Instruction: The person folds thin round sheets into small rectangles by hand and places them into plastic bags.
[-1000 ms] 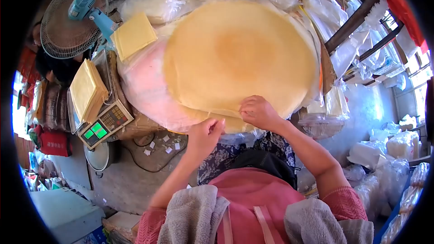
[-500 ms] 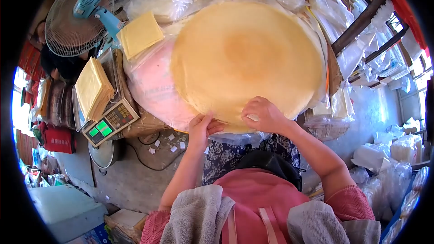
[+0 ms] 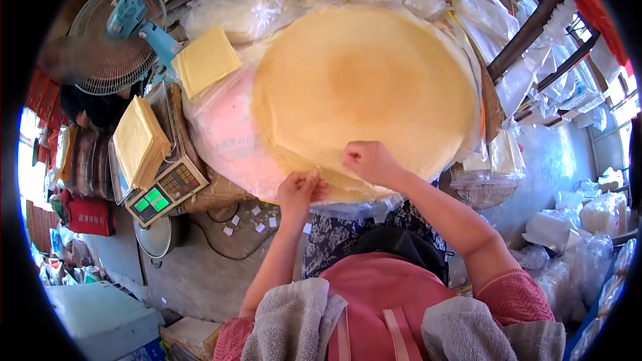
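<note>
Just beyond my fingers [image 3: 312,179], the round sheet [image 3: 368,87] lay spread, its near edge rumpled. My left hand [image 3: 294,195] pinched that edge; my right hand [image 3: 376,164] was clenched, contents hidden. I judged this edge-lifting, calling for light, even tension.

My left hand [image 3: 299,190] has come in against the near edge of the sheet [image 3: 368,87] — thumb and finger now pinched there, where they were apart from it at first. My right hand [image 3: 372,162] has shifted left over the sheet, its fingers curled tighter. Between my hands the edge now slants, baring more underneath than a moment ago. Behind, a person [image 3: 67,60] has leaned across the fan [image 3: 117,37].
</note>
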### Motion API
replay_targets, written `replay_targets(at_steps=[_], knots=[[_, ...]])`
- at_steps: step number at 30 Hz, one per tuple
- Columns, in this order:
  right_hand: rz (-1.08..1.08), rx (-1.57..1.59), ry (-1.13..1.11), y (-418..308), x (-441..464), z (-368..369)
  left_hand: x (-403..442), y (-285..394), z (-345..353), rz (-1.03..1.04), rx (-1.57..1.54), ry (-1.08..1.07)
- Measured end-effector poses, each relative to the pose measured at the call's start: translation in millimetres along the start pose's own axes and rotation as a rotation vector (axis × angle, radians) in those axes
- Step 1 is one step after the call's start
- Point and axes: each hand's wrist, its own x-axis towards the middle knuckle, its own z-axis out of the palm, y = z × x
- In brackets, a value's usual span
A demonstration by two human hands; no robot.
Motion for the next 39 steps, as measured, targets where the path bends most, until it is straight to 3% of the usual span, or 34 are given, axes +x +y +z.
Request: replay_targets(at_steps=[3, 7, 10, 16, 19, 21, 24, 25, 26, 28, 31, 34, 35, 39], knots=[[0.115, 0.05, 0.073, 2.3, 7.5, -12.0, -11.5, 8.7, 3.4, 0.064, 0.163, 0.083], [0.165, 0.151, -0.054, 10.3, 5.5, -7.8, -15.3, 14.8, 11.8, 0.162, 0.206, 0.146], [0.187, 0.201, -0.082, 13.7, 6.4, -3.6, -6.3, 10.6, 11.9, 0.891, 0.824, 0.356], [0.104, 0.161, -0.097, 2.0, 6.7, 5.0, 16.8, 15.2, 1.9, 0.266, 0.449, 0.31], [-0.057, -0.056, -0.073, -17.1, 11.2, 13.2, 22.5, 16.4, -1.8, 0.208, 0.416, 0.258], [-0.076, -0.252, -0.109, -14.9, 17.5, 16.8, 23.6, 15.0, -1.6, 0.252, 0.432, 0.274], [0.06, -0.049, 0.081, 6.9, 25.8, 1.9, 25.4, 6.1, -1.8, 0.327, 0.546, 0.325], [0.2, 0.11, 0.148, 13.9, 28.6, -10.6, 26.7, 4.4, -0.8, 0.354, 0.597, 0.348], [0.34, 0.268, 0.215, 21.7, 29.6, -24.5, 24.7, 9.3, 1.6, 0.319, 0.693, 0.347], [0.401, 0.387, 0.314, 47.1, 26.2, -46.6, 18.5, 25.6, 9.7, 0.251, 0.884, 0.337], [0.434, 0.43, 0.285, 49.0, 19.9, -48.9, 14.7, 27.4, 15.8, 0.552, 1.214, 0.352], [0.431, 0.42, 0.094, 21.5, 6.8, -28.9, 27.2, 21.0, 31.5, 0.847, 1.079, 0.118], [0.422, 0.414, 0.026, 13.9, 5.5, -27.1, 31.8, 16.6, 38.1, 0.871, 1.118, 0.122], [0.351, 0.196, 0.228, 49.2, 23.8, -39.1, 42.7, -3.9, 46.1, 0.929, 1.318, 0.102]])
